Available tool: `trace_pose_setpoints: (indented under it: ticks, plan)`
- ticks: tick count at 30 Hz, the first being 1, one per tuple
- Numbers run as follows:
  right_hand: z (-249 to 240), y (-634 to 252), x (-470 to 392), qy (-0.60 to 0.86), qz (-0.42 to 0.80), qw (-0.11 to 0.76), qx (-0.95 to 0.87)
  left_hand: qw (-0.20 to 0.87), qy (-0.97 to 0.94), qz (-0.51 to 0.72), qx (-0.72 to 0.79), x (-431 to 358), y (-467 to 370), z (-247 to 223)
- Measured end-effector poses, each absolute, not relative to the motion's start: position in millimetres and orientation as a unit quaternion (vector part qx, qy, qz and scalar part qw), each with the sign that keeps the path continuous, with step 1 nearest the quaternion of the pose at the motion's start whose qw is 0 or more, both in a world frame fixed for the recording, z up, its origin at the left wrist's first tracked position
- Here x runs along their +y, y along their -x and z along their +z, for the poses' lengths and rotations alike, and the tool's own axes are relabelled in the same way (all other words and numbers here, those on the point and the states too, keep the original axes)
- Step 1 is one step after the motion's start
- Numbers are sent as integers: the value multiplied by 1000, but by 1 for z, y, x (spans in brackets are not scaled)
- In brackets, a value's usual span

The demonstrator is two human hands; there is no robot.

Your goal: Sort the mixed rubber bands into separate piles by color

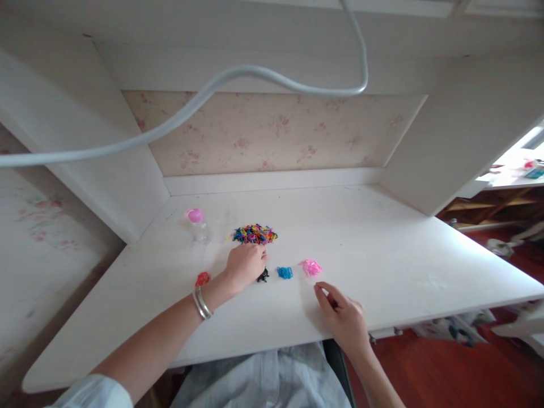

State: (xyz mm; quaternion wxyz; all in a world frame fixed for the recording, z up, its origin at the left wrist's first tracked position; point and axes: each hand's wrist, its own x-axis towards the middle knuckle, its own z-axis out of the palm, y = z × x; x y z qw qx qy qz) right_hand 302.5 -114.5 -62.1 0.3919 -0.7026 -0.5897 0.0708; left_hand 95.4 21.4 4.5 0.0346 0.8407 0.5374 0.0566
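Note:
A heap of small mixed-colour bands [255,233] lies on the white desk. My left hand [247,265], with a silver bracelet at the wrist, is closed just below the heap; whatever its fingers hold is hidden. Beside it sits a small black pile [263,275], partly covered by the hand. To the right are a blue pile [284,272] and a pink pile [311,267]. A red pile [203,279] lies left of my left wrist. My right hand [343,315] is near the pink pile, thumb and forefinger pinched on something too small to name.
A clear bottle [200,231] with a pink top stands at the back left of the desk [382,249]. A white cable [250,71] crosses the upper view. Side panels and a back wall enclose the desk.

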Motion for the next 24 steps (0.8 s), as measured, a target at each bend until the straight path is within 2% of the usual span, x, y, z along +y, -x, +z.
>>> trace_pose_setpoints:
  ticks: [10, 18, 24]
  plan:
    - [-66, -303, -115, 682, 40, 404, -608, 37, -842, 53, 536, 30, -106, -5]
    - [-69, -302, -114, 682, 22, 386, -620, 116, -911, 158, 363, 9, -140, 9]
    - [-70, -301, -115, 687, 19, 380, -619, 149, -906, 133, 372, 7, -175, 2]
